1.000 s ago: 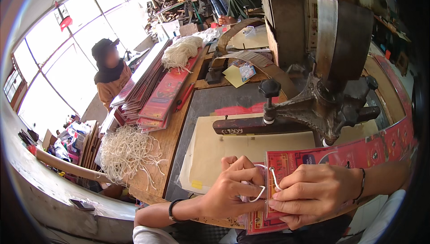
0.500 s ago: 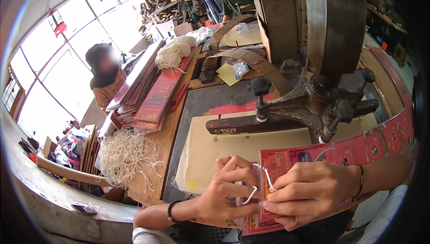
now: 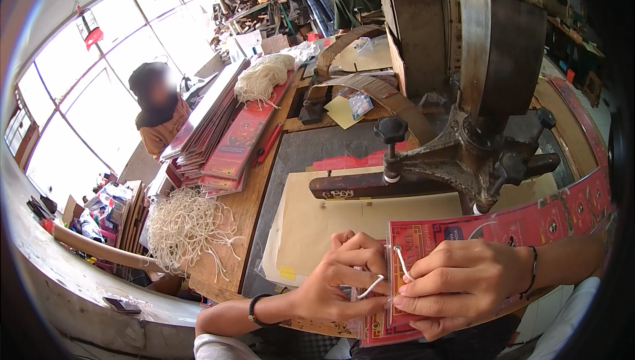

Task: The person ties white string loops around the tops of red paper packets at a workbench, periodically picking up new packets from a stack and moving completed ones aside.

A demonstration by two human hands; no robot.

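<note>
A long red printed strip (image 3: 486, 230) under clear plastic lies across the near edge of the bench and bends away to the right. White cord (image 3: 402, 262) comes out of an eyelet near its left end. My right hand (image 3: 463, 280) is closed, pinching that cord at the fingertips while resting on the strip. Close beside it, my left hand (image 3: 344, 280) is closed at the strip's left edge. A short bend of the cord shows between its fingers. More plastic-covered red pieces show beneath the hands, and the fingertips partly hide the cord's path.
A heavy metal press (image 3: 463, 152) with a dark bar stands just beyond my hands, over tan board (image 3: 317, 218). Leftward are loose white cords (image 3: 188, 231), stacked red strips (image 3: 238, 138), a cord bundle (image 3: 264, 77) and a red-handled tool (image 3: 269, 144). Two people are farther back.
The view has shifted slightly, so the scene sits a little farther right. Both hands keep nearly the same hold on the cord and strip, with only small finger movement.
</note>
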